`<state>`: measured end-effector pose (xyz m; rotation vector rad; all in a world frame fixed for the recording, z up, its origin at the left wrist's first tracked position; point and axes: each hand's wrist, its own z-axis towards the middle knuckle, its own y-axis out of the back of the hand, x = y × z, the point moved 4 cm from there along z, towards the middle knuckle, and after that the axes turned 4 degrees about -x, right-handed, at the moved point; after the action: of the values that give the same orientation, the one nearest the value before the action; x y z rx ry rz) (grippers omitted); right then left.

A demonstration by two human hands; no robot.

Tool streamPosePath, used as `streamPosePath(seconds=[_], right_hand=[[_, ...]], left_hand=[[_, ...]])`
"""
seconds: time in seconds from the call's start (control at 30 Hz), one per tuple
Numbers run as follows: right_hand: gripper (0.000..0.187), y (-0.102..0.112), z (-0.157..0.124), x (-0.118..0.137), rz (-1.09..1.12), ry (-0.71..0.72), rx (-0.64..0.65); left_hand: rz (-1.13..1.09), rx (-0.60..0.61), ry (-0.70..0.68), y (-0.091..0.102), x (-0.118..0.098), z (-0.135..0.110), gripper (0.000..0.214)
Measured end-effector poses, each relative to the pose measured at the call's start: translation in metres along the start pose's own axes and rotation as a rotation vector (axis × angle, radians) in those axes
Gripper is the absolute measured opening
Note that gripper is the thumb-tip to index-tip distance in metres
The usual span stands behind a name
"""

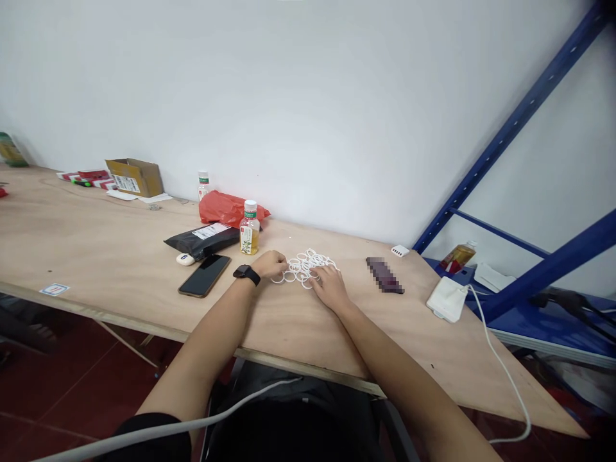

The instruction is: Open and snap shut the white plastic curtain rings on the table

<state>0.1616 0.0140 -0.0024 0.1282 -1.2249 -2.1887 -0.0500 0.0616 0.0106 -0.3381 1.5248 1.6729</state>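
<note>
1. I saw a heap of thin white rubber rings [304, 266] on the pale plywood worktop [120, 256], between the left hand [269, 264] and right hand [330, 287].
2. It had no long axis; the right fingers [318, 274] lay on it, nearer.
3. The left fingers [283, 264] curled at its edge; I couldn't tell if either hand held any.

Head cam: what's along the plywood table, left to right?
cardboard box → black smartphone → left hand → white rings → right hand → pixelated dark object → white power adapter
</note>
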Motion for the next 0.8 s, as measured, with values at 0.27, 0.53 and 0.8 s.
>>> streamPosePath(seconds=[0.27,0.53,0.8], right_hand=[[0.028,-0.008,-0.002,0.015,-0.047,0.118,0.091],[0.018,-0.011,-0.001,0.011,-0.035,0.106,0.090],[0.026,0.005,0.005,0.005,0.434,-0.188,-0.254]], left_hand=[[-0.242,0.372,0.065,-0.027,-0.007,-0.008,0.018],[-0.262,0.218,-0.018,-0.037,-0.013,0.000,0.022],[-0.345,-0.038,-0.143,-0.047,-0.030,0.004,0.032]])
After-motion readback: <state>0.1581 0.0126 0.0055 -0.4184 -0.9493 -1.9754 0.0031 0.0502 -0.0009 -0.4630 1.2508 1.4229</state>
